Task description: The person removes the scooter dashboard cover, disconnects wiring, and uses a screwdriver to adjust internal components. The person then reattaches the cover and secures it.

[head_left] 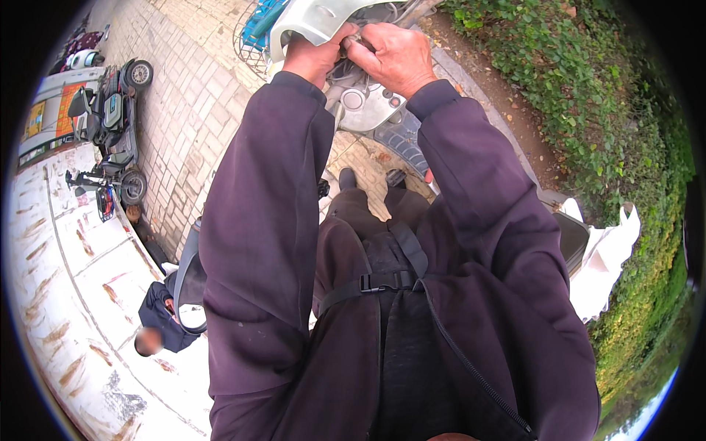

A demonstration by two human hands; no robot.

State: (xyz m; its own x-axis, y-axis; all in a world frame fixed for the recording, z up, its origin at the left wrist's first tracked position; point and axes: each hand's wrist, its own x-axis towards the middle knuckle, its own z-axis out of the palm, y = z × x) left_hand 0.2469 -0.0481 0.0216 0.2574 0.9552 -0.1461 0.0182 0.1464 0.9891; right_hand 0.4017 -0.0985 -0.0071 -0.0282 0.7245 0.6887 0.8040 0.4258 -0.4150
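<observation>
Outdoors, brick paving (pixel 180 117) left, leafy hedge (pixel 573 81) right, hands (pixel 312 59) (pixel 397 57) between

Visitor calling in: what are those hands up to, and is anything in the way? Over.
Left hand and right hand close together, among grey cables. Grip details unclear. Pale panel partly hides left hand.

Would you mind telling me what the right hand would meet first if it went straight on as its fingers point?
Probably the left hand: the right hand points leftward, and the two are close together by the edge of the pale cover, though depth there is unclear.
</observation>
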